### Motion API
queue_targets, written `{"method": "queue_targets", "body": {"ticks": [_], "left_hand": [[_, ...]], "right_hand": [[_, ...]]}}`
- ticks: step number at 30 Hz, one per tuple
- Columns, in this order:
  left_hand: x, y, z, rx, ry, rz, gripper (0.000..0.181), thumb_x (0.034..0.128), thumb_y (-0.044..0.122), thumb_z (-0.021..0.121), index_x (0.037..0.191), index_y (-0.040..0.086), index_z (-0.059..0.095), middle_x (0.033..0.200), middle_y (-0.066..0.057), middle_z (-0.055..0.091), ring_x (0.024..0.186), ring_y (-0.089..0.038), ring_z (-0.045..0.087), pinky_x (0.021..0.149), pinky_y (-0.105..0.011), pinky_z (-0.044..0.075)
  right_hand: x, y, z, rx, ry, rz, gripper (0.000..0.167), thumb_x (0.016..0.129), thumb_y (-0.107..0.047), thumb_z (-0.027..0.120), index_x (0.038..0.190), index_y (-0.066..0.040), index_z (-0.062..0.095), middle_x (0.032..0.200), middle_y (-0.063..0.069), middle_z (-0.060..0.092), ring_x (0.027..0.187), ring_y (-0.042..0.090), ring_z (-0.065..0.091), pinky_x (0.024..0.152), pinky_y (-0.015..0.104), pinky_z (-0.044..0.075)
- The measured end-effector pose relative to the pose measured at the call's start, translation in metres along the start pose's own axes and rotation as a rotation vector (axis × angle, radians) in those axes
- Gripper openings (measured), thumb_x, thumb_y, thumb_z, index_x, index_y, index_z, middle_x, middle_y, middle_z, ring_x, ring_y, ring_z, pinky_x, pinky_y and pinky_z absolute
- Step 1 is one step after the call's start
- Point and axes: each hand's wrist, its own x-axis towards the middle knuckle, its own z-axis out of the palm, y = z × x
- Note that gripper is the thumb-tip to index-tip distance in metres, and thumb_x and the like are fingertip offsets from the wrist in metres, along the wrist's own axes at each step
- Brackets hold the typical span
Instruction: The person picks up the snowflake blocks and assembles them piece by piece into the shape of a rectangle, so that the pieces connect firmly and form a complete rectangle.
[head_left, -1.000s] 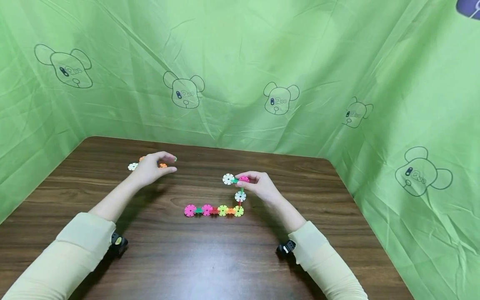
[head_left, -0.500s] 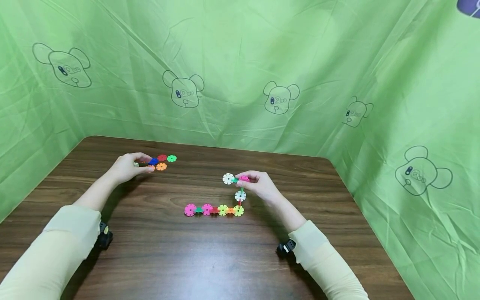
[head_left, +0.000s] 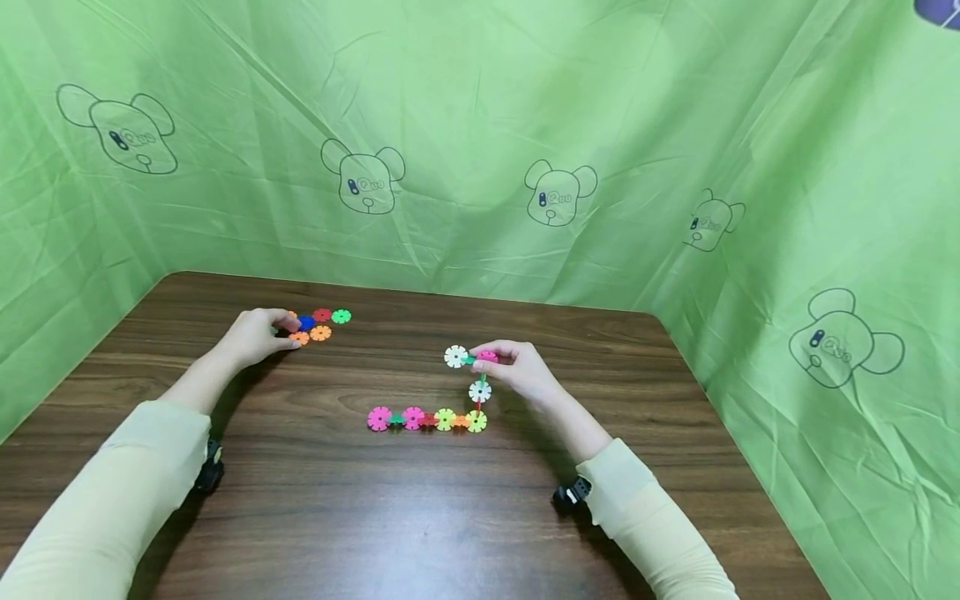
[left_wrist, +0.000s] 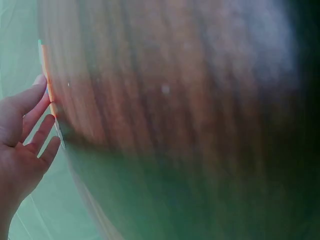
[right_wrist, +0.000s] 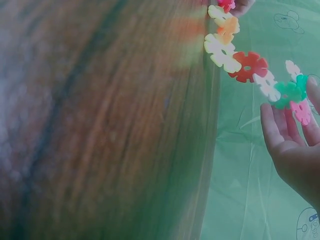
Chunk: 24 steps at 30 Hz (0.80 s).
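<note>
A chain of joined flower-shaped discs lies on the table: a row with pink and yellow discs, then a white disc going up its right side, and another white disc at the top left end. My right hand pinches the pink disc at the upper corner. At the loose discs on the left, my left hand has thumb and fingertips around a blue disc and an orange disc; whether it grips either is unclear.
Beside the left hand lie a second orange disc, a red disc and a green disc. Green cloth printed with bear heads hangs around the back and sides of the wooden table.
My left hand has moved left from over the loose discs, uncovering the red, green and orange ones, and then stayed near the blue disc. The right hand keeps its place on the chain.
</note>
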Motion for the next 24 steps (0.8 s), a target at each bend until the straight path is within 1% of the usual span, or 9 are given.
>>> {"method": "queue_targets", "body": {"ticks": [5, 8, 11, 13, 16, 18, 20, 21, 24], "left_hand": [[0.003, 0.005, 0.005, 0.006, -0.002, 0.026, 0.029, 0.081, 0.013, 0.074, 0.104, -0.002, 0.065, 0.099, -0.019, 0.066, 0.096, -0.034, 0.059, 0.086, -0.051, 0.045], [0.003, 0.008, 0.006, 0.009, -0.006, 0.036, 0.028, 0.0795, 0.012, 0.076, 0.103, -0.001, 0.065, 0.095, -0.016, 0.066, 0.091, -0.031, 0.06, 0.082, -0.049, 0.046], [0.003, 0.01, 0.005, 0.02, 0.001, 0.052, 0.027, 0.0774, 0.011, 0.077, 0.099, 0.0, 0.066, 0.09, -0.013, 0.065, 0.086, -0.028, 0.059, 0.078, -0.045, 0.046], [0.002, 0.01, 0.005, 0.031, 0.006, 0.065, 0.025, 0.0765, 0.01, 0.078, 0.097, 0.001, 0.067, 0.088, -0.012, 0.063, 0.084, -0.026, 0.057, 0.075, -0.042, 0.045], [0.001, 0.013, 0.004, 0.022, 0.014, 0.075, 0.022, 0.0767, 0.011, 0.078, 0.094, 0.002, 0.068, 0.085, -0.009, 0.063, 0.08, -0.023, 0.057, 0.072, -0.038, 0.044], [-0.001, 0.015, 0.004, 0.014, 0.021, 0.081, 0.02, 0.0781, 0.012, 0.077, 0.093, 0.003, 0.068, 0.083, -0.007, 0.064, 0.078, -0.021, 0.057, 0.071, -0.037, 0.045], [-0.002, 0.018, 0.004, 0.005, 0.032, 0.085, 0.018, 0.0792, 0.014, 0.077, 0.093, 0.005, 0.069, 0.081, -0.005, 0.065, 0.076, -0.019, 0.058, 0.069, -0.035, 0.046], [-0.002, 0.02, 0.004, 0.004, 0.039, 0.085, 0.017, 0.0797, 0.014, 0.076, 0.093, 0.005, 0.069, 0.08, -0.004, 0.066, 0.075, -0.018, 0.058, 0.068, -0.034, 0.046], [-0.003, 0.027, 0.003, 0.001, 0.059, 0.08, 0.014, 0.081, 0.013, 0.074, 0.093, 0.006, 0.069, 0.079, -0.003, 0.067, 0.073, -0.017, 0.058, 0.065, -0.032, 0.044]], "right_hand": [[-0.001, 0.0, 0.001, 0.0, 0.004, -0.006, 0.027, 0.084, -0.015, 0.072, 0.108, -0.003, 0.069, 0.099, 0.023, 0.069, 0.096, 0.037, 0.065, 0.071, 0.024, 0.052], [-0.002, 0.001, 0.0, 0.002, -0.001, -0.002, 0.027, 0.084, -0.016, 0.073, 0.107, -0.003, 0.069, 0.097, 0.02, 0.07, 0.095, 0.035, 0.066, 0.071, 0.025, 0.053], [-0.003, -0.003, 0.0, 0.012, -0.011, 0.009, 0.028, 0.085, -0.013, 0.071, 0.109, -0.001, 0.068, 0.098, 0.02, 0.07, 0.091, 0.027, 0.068, 0.074, 0.031, 0.054], [-0.004, -0.004, 0.0, 0.022, -0.014, 0.012, 0.028, 0.084, -0.013, 0.072, 0.109, -0.002, 0.068, 0.096, 0.018, 0.071, 0.092, 0.031, 0.067, 0.076, 0.036, 0.054], [-0.004, -0.005, 0.0, 0.008, -0.013, 0.006, 0.026, 0.084, -0.011, 0.071, 0.109, -0.006, 0.068, 0.095, 0.013, 0.071, 0.088, 0.027, 0.066, 0.072, 0.033, 0.053], [-0.003, -0.003, 0.0, -0.001, -0.017, -0.008, 0.026, 0.084, -0.012, 0.072, 0.109, -0.008, 0.069, 0.095, 0.01, 0.071, 0.087, 0.026, 0.065, 0.068, 0.027, 0.052], [-0.003, -0.004, 0.0, -0.021, -0.027, -0.016, 0.026, 0.085, -0.012, 0.071, 0.111, -0.009, 0.068, 0.098, 0.012, 0.071, 0.084, 0.019, 0.064, 0.066, 0.022, 0.05], [-0.003, -0.004, 0.0, -0.034, -0.033, -0.021, 0.027, 0.085, -0.012, 0.07, 0.112, -0.009, 0.068, 0.1, 0.014, 0.07, 0.085, 0.018, 0.064, 0.067, 0.021, 0.05], [-0.003, -0.004, -0.001, -0.048, -0.05, -0.03, 0.028, 0.087, -0.012, 0.069, 0.114, -0.009, 0.067, 0.104, 0.019, 0.069, 0.095, 0.028, 0.066, 0.071, 0.022, 0.052]]}}
